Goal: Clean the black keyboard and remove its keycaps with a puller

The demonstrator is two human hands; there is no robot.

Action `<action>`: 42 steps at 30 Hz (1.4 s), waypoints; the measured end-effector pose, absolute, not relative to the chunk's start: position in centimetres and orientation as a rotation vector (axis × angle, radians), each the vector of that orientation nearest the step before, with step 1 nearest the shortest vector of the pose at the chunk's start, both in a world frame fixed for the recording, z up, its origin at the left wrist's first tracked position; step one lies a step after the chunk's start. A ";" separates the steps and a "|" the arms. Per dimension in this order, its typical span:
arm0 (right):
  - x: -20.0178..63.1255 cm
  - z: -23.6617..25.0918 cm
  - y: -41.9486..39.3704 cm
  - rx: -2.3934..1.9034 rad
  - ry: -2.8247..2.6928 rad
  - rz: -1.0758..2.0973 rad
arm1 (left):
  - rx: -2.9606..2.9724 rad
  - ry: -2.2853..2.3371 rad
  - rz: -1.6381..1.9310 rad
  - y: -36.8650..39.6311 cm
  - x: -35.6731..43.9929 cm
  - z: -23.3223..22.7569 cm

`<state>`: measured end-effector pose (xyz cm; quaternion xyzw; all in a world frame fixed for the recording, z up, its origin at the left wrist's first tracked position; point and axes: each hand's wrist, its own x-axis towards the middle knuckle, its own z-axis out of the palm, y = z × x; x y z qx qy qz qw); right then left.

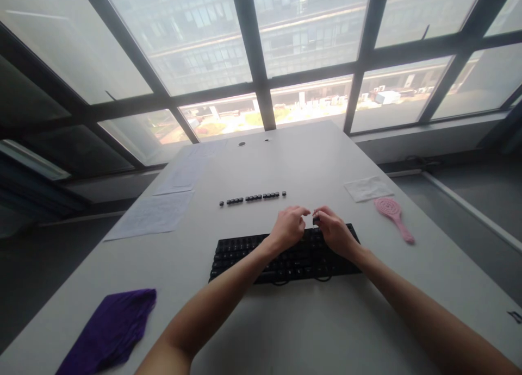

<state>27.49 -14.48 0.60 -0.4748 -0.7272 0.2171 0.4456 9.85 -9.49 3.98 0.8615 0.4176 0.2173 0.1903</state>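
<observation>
A black keyboard lies on the white table in front of me. My right hand is over its upper right part, thumb and fingers pinched on a small black keycap. Just left of it, above the keyboard's top edge, is my left hand. Its fingers are bent and apart, pointing toward the keycap, and I see nothing in them. Behind the keyboard, several black keycaps stand in a row made of small groups, with a single one at each end.
A pink hairbrush and a white tissue lie to the right. Paper sheets cover part of the left side, and a purple cloth is at the near left. Large windows rise behind the white table.
</observation>
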 end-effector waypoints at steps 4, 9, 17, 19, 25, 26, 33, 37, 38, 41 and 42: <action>27.7 0.2 -14.8 -1.193 -1.872 0.520 | 2.356 1.107 0.628 -10.0 11.5 2.3; 28.0 -0.2 -14.7 -1.249 -1.680 0.566 | 2.249 0.974 0.716 -10.8 12.0 1.3; 28.5 0.0 -14.5 -1.315 -1.504 0.630 | 2.172 0.930 0.797 -11.5 11.8 0.9; 28.6 0.0 -14.5 -1.318 -1.440 0.625 | 2.146 0.922 0.844 -11.5 11.8 0.9; 28.2 -0.1 -14.7 -1.334 -1.442 0.549 | 2.098 0.899 0.934 -11.7 11.7 1.1; 28.1 -0.1 -14.8 -1.349 -1.449 0.519 | 2.092 0.903 0.952 -11.8 11.7 1.0; 27.9 0.1 -15.2 -1.428 -1.496 0.490 | 2.130 0.953 1.000 -12.2 11.7 0.3; 27.8 0.3 -15.0 -1.418 -1.503 0.515 | 2.051 0.985 1.041 -12.0 11.6 0.5; 27.8 0.3 -15.0 -1.407 -1.497 0.519 | 2.034 0.987 1.053 -12.0 11.6 0.6; 27.9 0.3 -15.0 -1.365 -1.471 0.525 | 1.944 0.970 1.080 -11.7 11.5 1.0; 27.9 0.3 -15.0 -1.353 -1.466 0.524 | 1.912 0.960 1.084 -11.7 11.5 1.1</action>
